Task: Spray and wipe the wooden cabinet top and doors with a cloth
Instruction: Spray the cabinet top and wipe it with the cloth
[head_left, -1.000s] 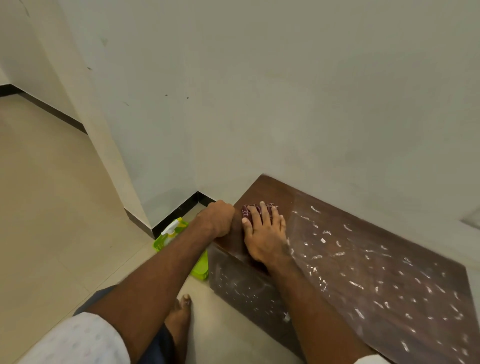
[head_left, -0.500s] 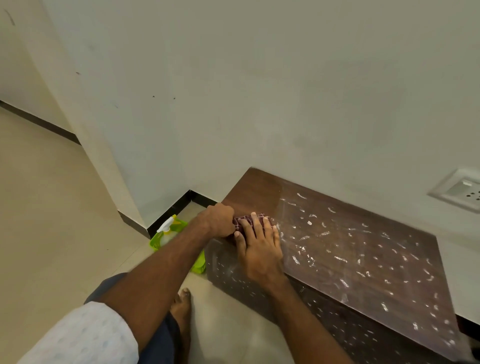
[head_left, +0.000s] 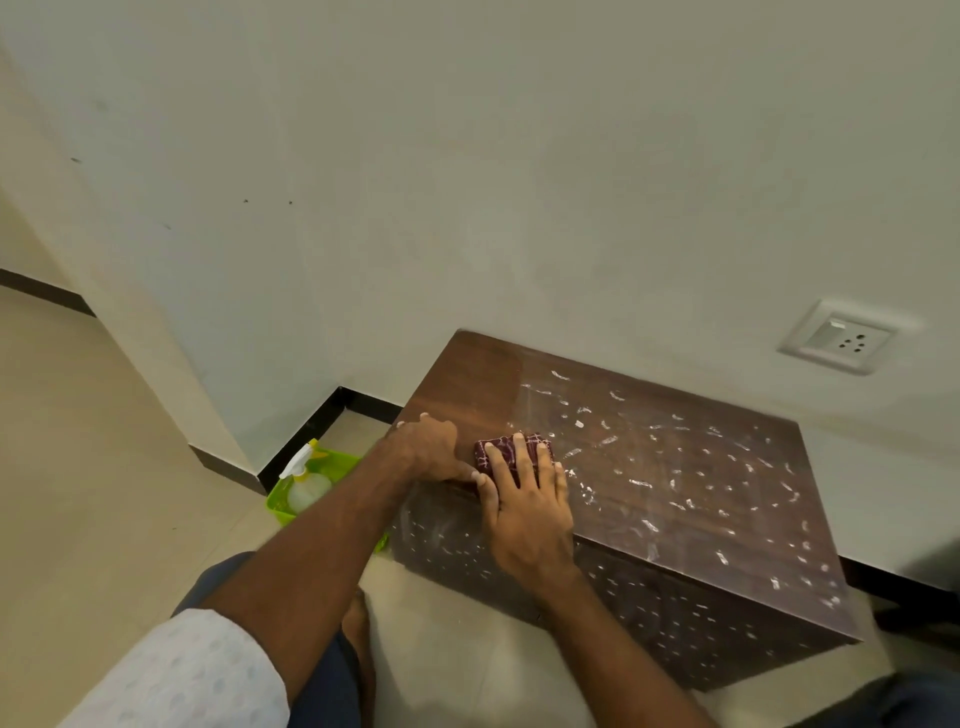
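Note:
A low dark wooden cabinet (head_left: 675, 467) stands against the wall, its top and front speckled with white foam spots. The top's far left strip looks wiped and spotless. A folded maroon cloth (head_left: 511, 447) lies on the top near the front left edge. My right hand (head_left: 524, 504) presses flat on the cloth with straight fingers. My left hand (head_left: 431, 449) rests beside it on the cabinet's left front corner, fingers bent over the edge, thumb reaching toward the cloth. A spray bottle (head_left: 306, 478) with a white nozzle sits in a green basket (head_left: 280, 504) on the floor, left of the cabinet.
A cream wall with black skirting runs behind the cabinet, and a white socket plate (head_left: 844, 340) is on the wall above its right end. A wall corner juts out at left. Beige floor tiles spread at left. My knee and foot are below my left arm.
My right hand has drawn the cloth from the back of the top toward the front left edge. My left hand stayed on the corner. The camera swung right, showing the socket.

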